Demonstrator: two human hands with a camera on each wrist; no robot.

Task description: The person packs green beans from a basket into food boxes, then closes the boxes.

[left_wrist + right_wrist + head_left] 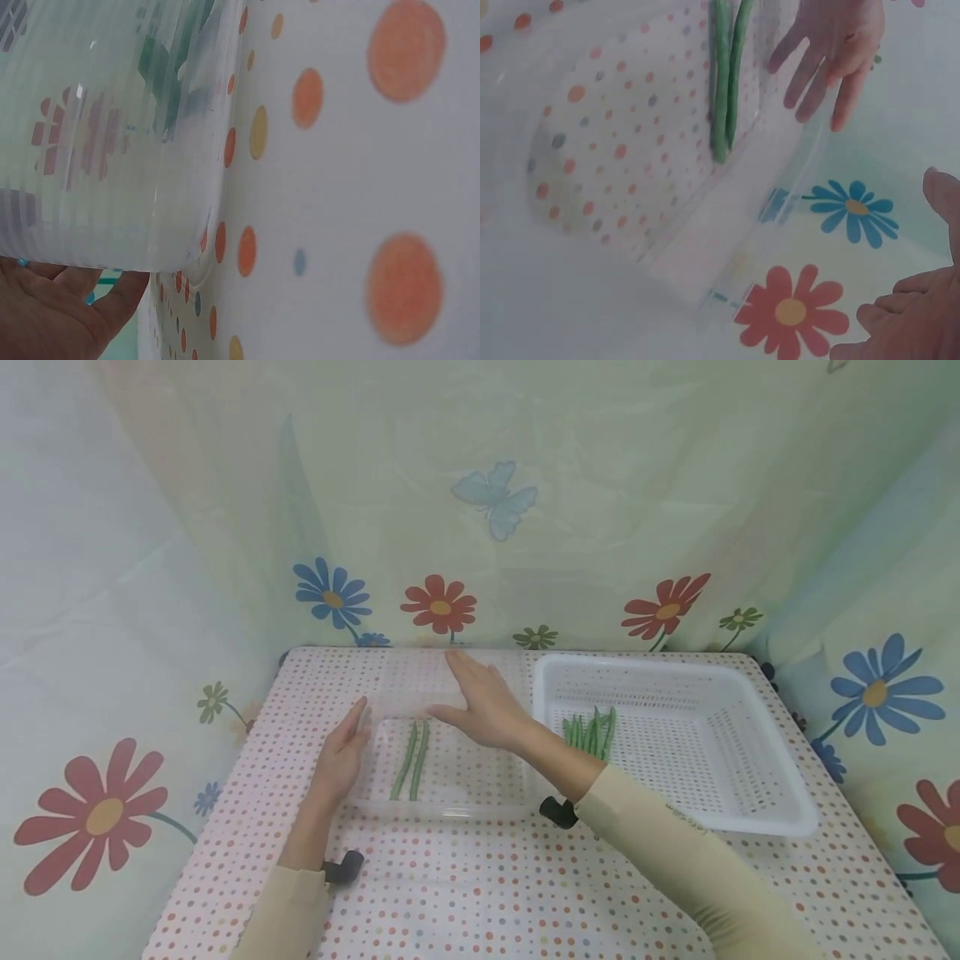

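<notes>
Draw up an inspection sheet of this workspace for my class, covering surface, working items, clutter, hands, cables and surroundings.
Surface: table with a dotted covering.
Job's things: clear container holding two green beans; to its right, a white perforated basket with a bunch of green beans towards its left side.
Clutter: nothing seen.
Hands: left hand open beside the container's left side; right hand open near its far side, contact unclear.
Cables: nothing seen.
Surroundings: flower-printed backdrop.
</notes>
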